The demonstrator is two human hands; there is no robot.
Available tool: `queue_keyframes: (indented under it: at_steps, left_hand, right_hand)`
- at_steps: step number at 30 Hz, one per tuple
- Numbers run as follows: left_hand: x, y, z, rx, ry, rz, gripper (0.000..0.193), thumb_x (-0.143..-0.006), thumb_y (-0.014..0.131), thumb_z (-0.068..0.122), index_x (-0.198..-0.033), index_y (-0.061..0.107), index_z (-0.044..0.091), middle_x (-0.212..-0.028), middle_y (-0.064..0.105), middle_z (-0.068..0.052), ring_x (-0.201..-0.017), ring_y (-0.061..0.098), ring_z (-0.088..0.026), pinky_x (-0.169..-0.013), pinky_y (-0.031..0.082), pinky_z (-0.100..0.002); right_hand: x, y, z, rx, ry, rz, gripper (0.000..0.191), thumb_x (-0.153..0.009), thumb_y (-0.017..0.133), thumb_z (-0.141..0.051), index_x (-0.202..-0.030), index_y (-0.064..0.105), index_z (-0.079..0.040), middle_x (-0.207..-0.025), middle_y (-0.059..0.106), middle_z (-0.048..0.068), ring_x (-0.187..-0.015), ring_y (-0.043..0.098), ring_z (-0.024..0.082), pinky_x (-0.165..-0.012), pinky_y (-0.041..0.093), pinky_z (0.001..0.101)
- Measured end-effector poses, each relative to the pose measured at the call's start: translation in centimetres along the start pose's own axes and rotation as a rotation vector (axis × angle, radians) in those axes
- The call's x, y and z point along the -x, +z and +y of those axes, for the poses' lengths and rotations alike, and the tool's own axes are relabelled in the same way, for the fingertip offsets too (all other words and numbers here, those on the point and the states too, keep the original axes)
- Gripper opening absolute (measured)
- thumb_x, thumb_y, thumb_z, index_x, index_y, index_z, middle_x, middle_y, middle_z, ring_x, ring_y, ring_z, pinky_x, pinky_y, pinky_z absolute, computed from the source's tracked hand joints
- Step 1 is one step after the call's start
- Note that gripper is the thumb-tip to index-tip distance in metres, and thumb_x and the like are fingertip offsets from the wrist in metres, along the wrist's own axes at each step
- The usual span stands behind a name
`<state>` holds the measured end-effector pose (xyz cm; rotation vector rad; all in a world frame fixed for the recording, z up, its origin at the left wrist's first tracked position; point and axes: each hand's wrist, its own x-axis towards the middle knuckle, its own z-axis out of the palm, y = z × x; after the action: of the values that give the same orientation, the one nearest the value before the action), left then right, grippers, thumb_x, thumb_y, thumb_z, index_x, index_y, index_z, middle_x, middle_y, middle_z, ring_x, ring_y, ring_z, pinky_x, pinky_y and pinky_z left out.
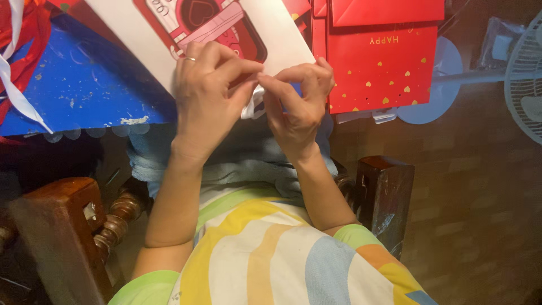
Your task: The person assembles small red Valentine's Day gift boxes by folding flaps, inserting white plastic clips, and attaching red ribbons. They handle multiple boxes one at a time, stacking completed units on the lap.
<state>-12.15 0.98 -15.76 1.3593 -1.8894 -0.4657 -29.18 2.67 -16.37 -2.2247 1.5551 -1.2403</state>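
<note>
- Card [271, 34] lies before both hands, on a table [84, 90].
- Bags [384, 62] lie right of the card.
- Fan [528, 79] stands far right.

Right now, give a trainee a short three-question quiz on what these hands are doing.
1. True or false: the left hand wears a ring.
2. Which hand pinches the small white piece at the corner of the white card with the red print? A) left only B) right only C) both
3. What stands at the frame's right edge?

Key: 1. True. 2. C: the right hand meets the left there. 3. A white electric fan, beyond the red paper bag with gold hearts.
</note>
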Motion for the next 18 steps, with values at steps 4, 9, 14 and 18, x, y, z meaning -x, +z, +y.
queue_keyframes:
  at_steps: [4,9,14,18]
  left_hand:
    - [-0.2,0.8,0.1,0.008,0.051,0.012,0.02,-0.084,0.085,0.014,-0.102,0.079,0.022,-0.1,0.06,0.005,-0.104,0.055,-0.021,-0.089,0.039,-0.04]
    - [-0.2,1.1,0.0,0.107,0.022,0.063,0.016,-0.088,0.087,0.015,-0.101,0.08,0.021,-0.098,0.063,0.005,-0.102,0.056,-0.02,-0.089,0.038,-0.039]
    - [-0.2,0.8,-0.2,0.265,-0.028,0.104,0.014,-0.091,0.09,0.02,-0.098,0.079,0.016,-0.096,0.069,0.004,-0.1,0.06,-0.019,-0.09,0.04,-0.037]
    - [0.1,0.5,-0.4,0.485,-0.09,0.088,0.015,-0.099,0.085,0.021,-0.103,0.076,0.009,-0.101,0.071,0.0,-0.101,0.062,-0.016,-0.093,0.048,-0.032]
  right_hand:
    - [0.4,0.1,-0.1,-0.024,-0.048,0.021,0.03,-0.087,0.081,0.0,-0.111,0.074,-0.018,-0.1,0.061,-0.003,-0.102,0.058,0.021,-0.115,0.034,0.0469]
    - [1.5,0.6,0.5,-0.137,-0.006,0.132,0.029,-0.097,0.076,-0.004,-0.122,0.062,-0.009,-0.111,0.061,0.007,-0.108,0.059,0.024,-0.115,0.037,0.0463]
    - [2.7,0.8,1.4,-0.309,0.01,0.249,0.017,-0.099,0.068,-0.008,-0.115,0.062,-0.009,-0.103,0.058,0.007,-0.102,0.055,0.023,-0.107,0.045,0.0423]
    - [3.4,0.9,1.3,-0.199,0.068,0.134,0.019,-0.098,0.068,-0.007,-0.116,0.066,-0.002,-0.102,0.058,0.01,-0.1,0.055,0.024,-0.095,0.047,0.037]
